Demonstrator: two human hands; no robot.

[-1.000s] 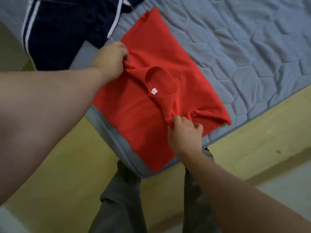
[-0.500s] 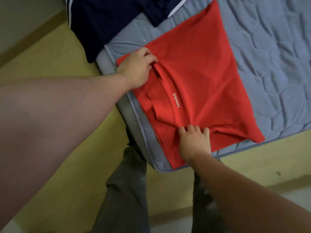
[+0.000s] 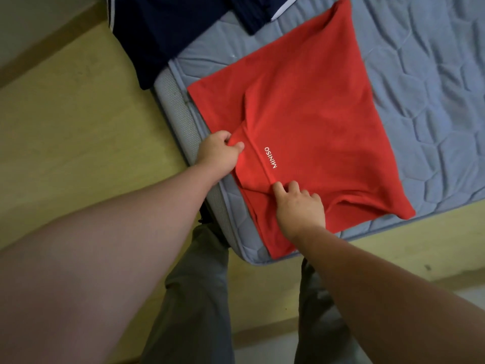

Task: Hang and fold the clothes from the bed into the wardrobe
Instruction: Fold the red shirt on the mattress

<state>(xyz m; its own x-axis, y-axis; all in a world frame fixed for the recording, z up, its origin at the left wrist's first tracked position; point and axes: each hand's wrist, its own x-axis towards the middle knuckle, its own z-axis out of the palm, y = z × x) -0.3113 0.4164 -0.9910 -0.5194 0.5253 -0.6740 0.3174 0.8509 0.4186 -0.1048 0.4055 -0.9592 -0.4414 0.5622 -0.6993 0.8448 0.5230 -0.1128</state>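
A red T-shirt [image 3: 309, 122] with small white lettering lies partly folded on the corner of the grey-blue quilted mattress [image 3: 420, 74]. My left hand [image 3: 219, 152] pinches a fold of the shirt's cloth at the mattress's left edge. My right hand [image 3: 299, 203] grips the shirt's folded edge near the front corner, fingers curled into the cloth. The wardrobe is out of view.
A dark navy garment with white stripes [image 3: 168, 30] lies at the mattress's far left corner and hangs over its side. A light wooden bed frame [image 3: 78, 132] borders the mattress. My legs in grey trousers [image 3: 194, 298] stand at the bed's corner.
The shirt's top part has been folded toward me, so the collar opening is hidden and the lettering shows. My left hand drew down toward the near edge. The view shifted.
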